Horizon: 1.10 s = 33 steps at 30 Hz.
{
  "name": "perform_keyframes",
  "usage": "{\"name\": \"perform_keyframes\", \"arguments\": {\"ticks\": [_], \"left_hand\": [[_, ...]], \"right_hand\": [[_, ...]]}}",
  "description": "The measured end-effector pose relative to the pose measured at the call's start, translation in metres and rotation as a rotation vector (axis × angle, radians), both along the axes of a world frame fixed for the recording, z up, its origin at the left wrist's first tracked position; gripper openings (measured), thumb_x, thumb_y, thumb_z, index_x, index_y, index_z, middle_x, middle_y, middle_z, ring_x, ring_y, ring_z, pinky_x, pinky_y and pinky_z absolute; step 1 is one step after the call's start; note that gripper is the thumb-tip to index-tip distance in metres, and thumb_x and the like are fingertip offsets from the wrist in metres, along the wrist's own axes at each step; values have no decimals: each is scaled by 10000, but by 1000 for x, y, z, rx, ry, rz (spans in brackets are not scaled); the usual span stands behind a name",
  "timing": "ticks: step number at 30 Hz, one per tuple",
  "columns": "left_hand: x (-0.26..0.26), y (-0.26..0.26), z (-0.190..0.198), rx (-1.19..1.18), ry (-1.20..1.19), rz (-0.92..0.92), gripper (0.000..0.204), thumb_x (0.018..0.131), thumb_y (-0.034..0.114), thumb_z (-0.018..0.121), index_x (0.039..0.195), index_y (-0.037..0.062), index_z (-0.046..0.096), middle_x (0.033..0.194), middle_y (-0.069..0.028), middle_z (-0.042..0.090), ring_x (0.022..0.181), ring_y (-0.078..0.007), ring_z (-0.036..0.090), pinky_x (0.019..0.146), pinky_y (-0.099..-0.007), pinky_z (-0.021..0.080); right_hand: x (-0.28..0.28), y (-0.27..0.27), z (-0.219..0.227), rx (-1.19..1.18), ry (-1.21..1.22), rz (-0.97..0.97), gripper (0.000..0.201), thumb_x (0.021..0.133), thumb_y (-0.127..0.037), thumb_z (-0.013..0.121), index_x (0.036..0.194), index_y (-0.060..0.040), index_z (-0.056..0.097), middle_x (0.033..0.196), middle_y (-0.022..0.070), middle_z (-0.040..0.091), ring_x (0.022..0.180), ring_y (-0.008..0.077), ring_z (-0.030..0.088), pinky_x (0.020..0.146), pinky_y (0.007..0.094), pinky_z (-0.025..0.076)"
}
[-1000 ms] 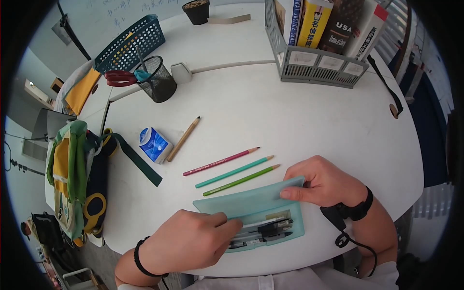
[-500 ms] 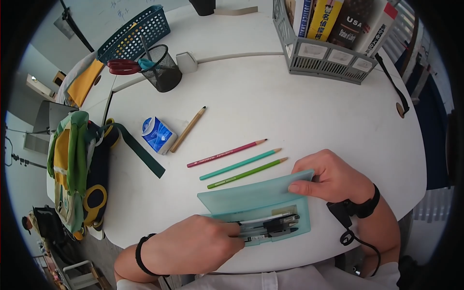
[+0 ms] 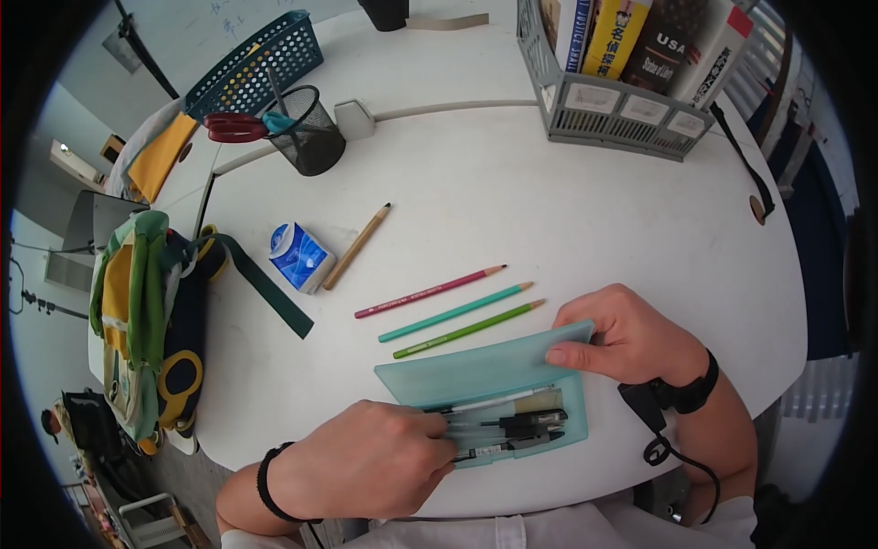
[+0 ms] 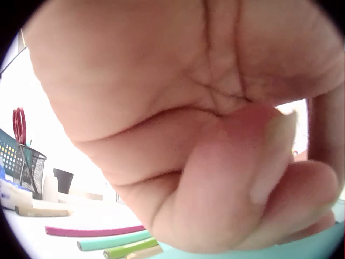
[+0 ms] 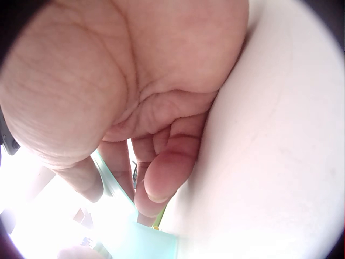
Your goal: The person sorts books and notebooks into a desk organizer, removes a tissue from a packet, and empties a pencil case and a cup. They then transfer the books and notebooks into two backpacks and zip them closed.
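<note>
A translucent teal pencil case (image 3: 575, 423) lies at the table's near edge, its lid (image 3: 476, 364) raised. My right hand (image 3: 624, 337) pinches the lid's right end between thumb and fingers, as the right wrist view also shows. Over the case's left part is my left hand (image 3: 370, 462), fingers curled down to the pens (image 3: 535, 421) inside. Its fingertips are hidden in the head view, and I cannot tell whether they grip a pen. Just beyond the lid lie a dark pink pencil (image 3: 430, 291), a turquoise pencil (image 3: 455, 311) and a green pencil (image 3: 469, 328), side by side.
Farther left are a blue tissue pack (image 3: 297, 254) and a thick wooden pencil (image 3: 358, 247). A mesh cup (image 3: 315, 151) with red-handled scissors (image 3: 234, 127) stands behind them. A green backpack (image 3: 137, 320) sits at the left edge, a grey book rack (image 3: 613, 119) at the back right.
The head view has shifted a little. My left hand has moved slightly left over the case, and the pens inside lie more spread out. The right hand still holds the lid up.
</note>
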State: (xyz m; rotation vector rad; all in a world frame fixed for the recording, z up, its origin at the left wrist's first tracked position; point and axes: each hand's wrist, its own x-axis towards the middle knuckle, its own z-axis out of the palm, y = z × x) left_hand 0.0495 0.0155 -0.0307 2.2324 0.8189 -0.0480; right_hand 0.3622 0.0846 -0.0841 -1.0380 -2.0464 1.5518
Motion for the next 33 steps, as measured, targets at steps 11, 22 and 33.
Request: {"name": "perform_keyframes", "arguments": {"ticks": [11, 22, 33], "left_hand": [[3, -1, -6, 93, -2, -91, 86, 855, 69, 723, 919, 60, 667, 803, -58, 594, 696, -261, 679, 598, -385, 559], [1, 1, -2, 157, -77, -152, 145, 841, 93, 692, 975, 41, 708, 855, -70, 574, 780, -236, 649, 648, -357, 569], [5, -2, -6, 211, -24, -108, 127, 837, 73, 703, 938, 31, 637, 858, -74, 597, 798, -242, 671, 679, -364, 586]], "right_hand": [[1, 0, -2, 0, 7, 1, 381, 1024, -319, 772, 880, 30, 726, 672, 86, 654, 601, 138, 535, 592, 302, 469], [0, 1, 3, -7, -22, 9, 368, 1022, -314, 775, 899, 31, 736, 689, 86, 669, 613, 130, 541, 598, 298, 475], [2, 2, -1, -8, -22, 18, 372, 1022, -329, 773, 902, 20, 731, 694, 65, 651, 632, 117, 548, 596, 287, 467]]}}
